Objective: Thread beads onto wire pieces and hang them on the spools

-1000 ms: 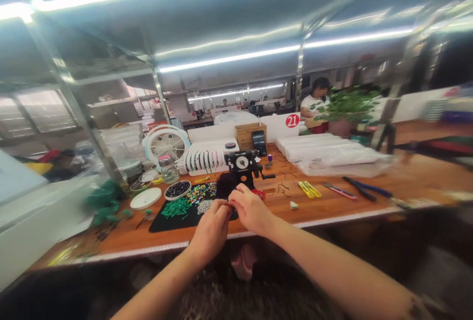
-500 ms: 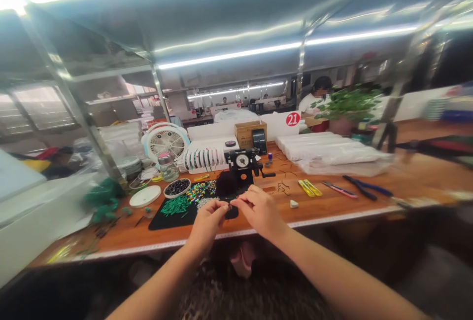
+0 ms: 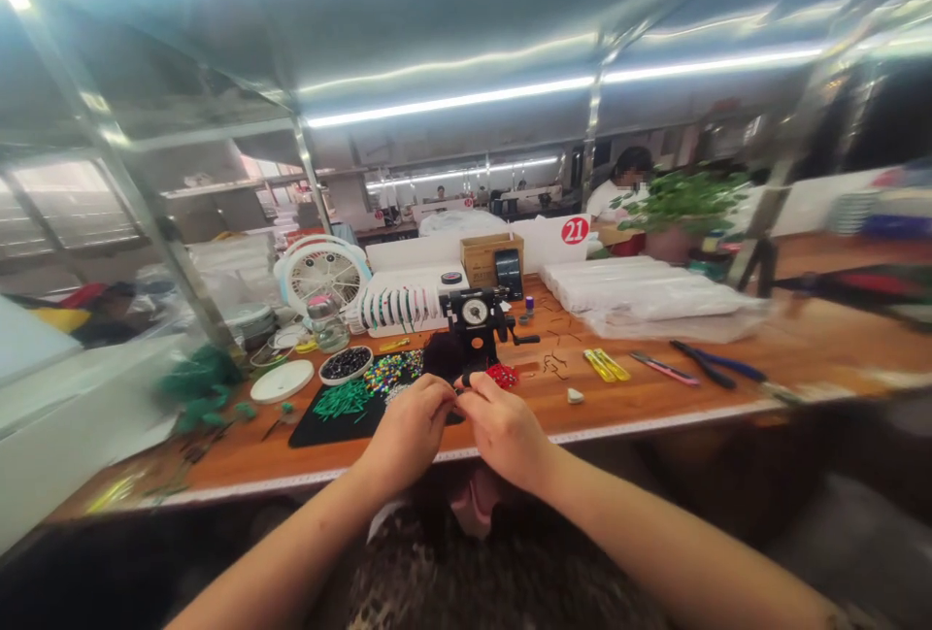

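Note:
My left hand (image 3: 412, 424) and my right hand (image 3: 506, 428) meet at the fingertips above the front edge of a black mat (image 3: 310, 431). Both are closed in a pinch on something small and dark that I cannot make out. Just behind them stands a black hand-cranked machine (image 3: 477, 319) with a round dial. Green tube beads (image 3: 342, 400) and multicoloured beads (image 3: 387, 373) lie on the mat to the left. Red beads (image 3: 502, 376) show right behind my right hand.
A bowl of black beads (image 3: 347, 364), a white lid (image 3: 282, 381), a jar (image 3: 327, 327) and a fan (image 3: 324, 279) stand left. Pliers (image 3: 717, 365), a cutter (image 3: 664, 368) and yellow packets (image 3: 606, 365) lie right. A person (image 3: 618, 193) sits beyond the plant (image 3: 677, 203).
Both hands have drawn closer together, with the fingers more curled. The red beads, hidden before by my right hand, now show. The view has shifted slightly.

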A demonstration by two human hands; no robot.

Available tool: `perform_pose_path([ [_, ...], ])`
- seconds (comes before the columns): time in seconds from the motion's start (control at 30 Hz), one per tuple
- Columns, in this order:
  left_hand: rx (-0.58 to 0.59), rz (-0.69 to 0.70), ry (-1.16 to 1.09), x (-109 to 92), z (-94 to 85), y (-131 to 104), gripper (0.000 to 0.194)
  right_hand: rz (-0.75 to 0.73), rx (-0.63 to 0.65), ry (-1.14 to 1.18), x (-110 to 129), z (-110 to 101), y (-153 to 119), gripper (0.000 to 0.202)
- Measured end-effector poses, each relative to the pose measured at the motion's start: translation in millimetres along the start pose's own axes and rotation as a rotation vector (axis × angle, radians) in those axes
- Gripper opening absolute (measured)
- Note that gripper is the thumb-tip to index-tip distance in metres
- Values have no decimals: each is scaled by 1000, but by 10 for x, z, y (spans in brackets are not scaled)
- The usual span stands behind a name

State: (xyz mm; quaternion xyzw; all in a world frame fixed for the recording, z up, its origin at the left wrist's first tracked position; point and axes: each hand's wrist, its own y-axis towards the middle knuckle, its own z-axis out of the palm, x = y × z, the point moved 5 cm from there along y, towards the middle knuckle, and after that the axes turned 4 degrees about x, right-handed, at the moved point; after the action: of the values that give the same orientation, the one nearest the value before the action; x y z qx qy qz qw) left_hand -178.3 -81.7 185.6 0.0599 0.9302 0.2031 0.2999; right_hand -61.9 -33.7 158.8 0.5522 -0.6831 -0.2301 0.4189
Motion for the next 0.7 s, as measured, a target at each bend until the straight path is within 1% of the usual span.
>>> perform_pose_path([
  [0.07, 10, 54, 58, -3, 18, 26, 23, 97, -47, 118, -89, -66, 61, 21],
  [0.13, -14, 49, -12, 39, 55, 55, 21, 230, -104, 236, -206, -98, 90, 17],
  [0.2, -58, -51, -233, 130, 115, 81, 15, 397, -108, 360, -341, -63, 76, 16],
  [0.27, -107, -202, -486, 232, 210, 87, 12, 577, -82, 507, -472, 19, 24, 15],
  [0.33, -142, -318, -661, 298, 323, 74, 17, 709, -65, 635, -556, 96, -33, 18],
  [0.37, -149, -351, -716, 313, 377, 66, 22, 749, -65, 676, -579, 120, -54, 21],
  [0.43, -144, -398, -824, 328, 474, 48, 31, 789, -75, 721, -591, 136, -72, 23],
  [0.5, -129, -439, -943, 333, 547, 27, 36, 806, -82, 735, -575, 127, -72, 24],
  [0.6, -106, -478, -1070, 329, 605, -1, 37, 824, -88, 735, -543, 105, -66, 24],
  [0.7, -99, -508, -1143, 340, 647, -17, 35, 829, -104, 763, -529, 110, -73, 25],
])
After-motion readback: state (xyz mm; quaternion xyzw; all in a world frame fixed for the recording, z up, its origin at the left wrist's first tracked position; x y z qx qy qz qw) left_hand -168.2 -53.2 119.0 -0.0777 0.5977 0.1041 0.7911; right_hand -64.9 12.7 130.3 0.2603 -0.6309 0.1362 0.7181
